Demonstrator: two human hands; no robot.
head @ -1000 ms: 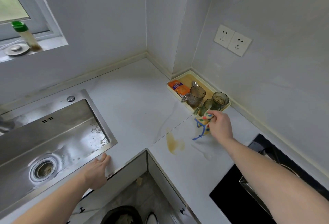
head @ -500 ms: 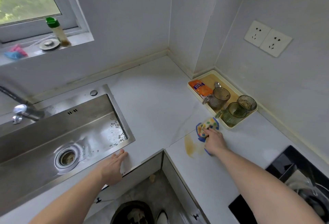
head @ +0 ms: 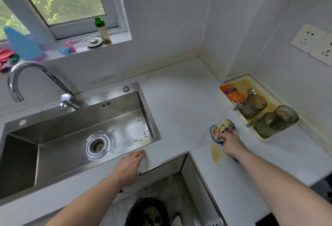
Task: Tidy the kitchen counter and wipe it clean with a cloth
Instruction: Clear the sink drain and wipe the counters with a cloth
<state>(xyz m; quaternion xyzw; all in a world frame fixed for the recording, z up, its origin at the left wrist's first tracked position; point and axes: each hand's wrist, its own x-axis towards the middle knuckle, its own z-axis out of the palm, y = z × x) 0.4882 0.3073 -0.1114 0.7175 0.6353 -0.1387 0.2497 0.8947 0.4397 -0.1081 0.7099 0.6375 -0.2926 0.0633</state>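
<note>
A dotted cloth [head: 223, 129] is being gripped by the curled fingers of the right hand [head: 231, 144] and pressed onto the counter [head: 181, 100], right of the sink [head: 77, 128] and just above a brownish stain [head: 216, 153]. The left hand [head: 130, 166] is being rested flat, fingers straight, at the sink's near right corner. A tray [head: 265, 136] of glass mugs is being kept further right of the sink

Cloth [head: 223, 128] yellow w/ coloured dots, blue edge; stain [head: 216, 153] brownish-yellow

Bare counter [head: 179, 103] between sink [head: 80, 126] and tray [head: 269, 136] — tray's cups [head: 255, 103] perhaps crowd the right.
</note>
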